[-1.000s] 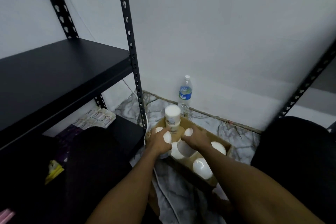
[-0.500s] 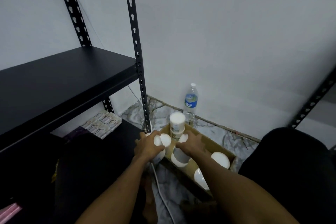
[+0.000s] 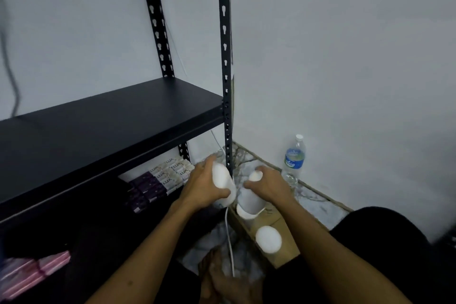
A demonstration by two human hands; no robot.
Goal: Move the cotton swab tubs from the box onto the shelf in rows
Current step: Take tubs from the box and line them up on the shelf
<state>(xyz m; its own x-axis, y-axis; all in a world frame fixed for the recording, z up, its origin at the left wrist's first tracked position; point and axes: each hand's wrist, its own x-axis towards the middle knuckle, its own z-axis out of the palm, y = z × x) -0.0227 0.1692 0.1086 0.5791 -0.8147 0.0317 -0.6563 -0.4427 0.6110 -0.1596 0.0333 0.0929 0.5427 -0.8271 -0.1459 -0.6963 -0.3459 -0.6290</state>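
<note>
Both hands up out of the brown cardboard box (image 3: 276, 227) since a second ago, each bringing a tub along. Left hand (image 3: 201, 190) wrapped around a white cylindrical plastic cotton swab tub (image 3: 223, 186), held tilted right in front of the black perforated metal upright (image 3: 225, 81). Right hand (image 3: 270, 186) gripping a second white tub (image 3: 249, 201) from above, just beside the first, hovering over the box's far end. Another white-lidded tub (image 3: 268, 239) left standing in the box, at 6 o'clock from the right hand. Black shelf board (image 3: 98, 131) off at 10 o'clock, bare. Clear water bottle with blue label (image 3: 293, 159) by the wall at 2 o'clock. Stacked soap boxes (image 3: 160, 179) on the lower level.
</note>
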